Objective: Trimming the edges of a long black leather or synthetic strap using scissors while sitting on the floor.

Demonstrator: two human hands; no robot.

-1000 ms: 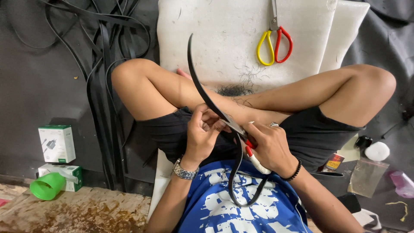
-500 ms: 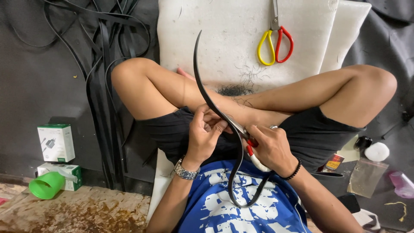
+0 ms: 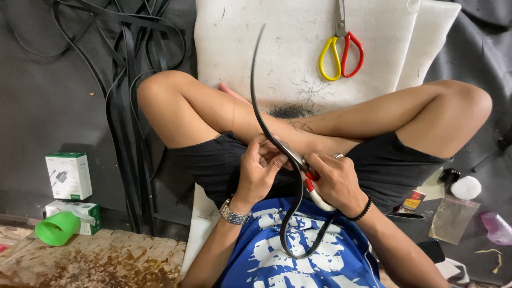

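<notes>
In the head view, a long, narrow black strap of flexible material [image 3: 260,114] is held over the lap of a person seated cross-legged. From the hands the strap rises in a curve towards the upper middle of the picture, and below the hands it hangs in a loop in front of the blue printed shirt [image 3: 298,250].

The left hand [image 3: 257,173], with a metal wristwatch [image 3: 232,213] on its wrist, is closed on the strap; its fingertips are bent inward and pinched against the strap just beside the right hand.

The right hand [image 3: 336,178], with a ring on one finger and a black bead bracelet [image 3: 362,209] on the wrist, is curled around a small cutting tool with red and white handles [image 3: 313,188]. The metal tip of the tool is pressed against the strap between the two hands. Whether the strap lies between the blades cannot be told.

A pair of scissors with one yellow and one red handle [image 3: 341,50] lies on the white foam sheet [image 3: 266,48] beyond the knees, well apart from the hands. A bundle of loose black straps [image 3: 125,106] lies on the dark floor at the left. Two white and green cardboard boxes [image 3: 68,175] and a green plastic cup [image 3: 56,228] are seen at the lower left. A clear plastic bag [image 3: 450,218] and a white round pad [image 3: 465,188] lie at the right.
</notes>
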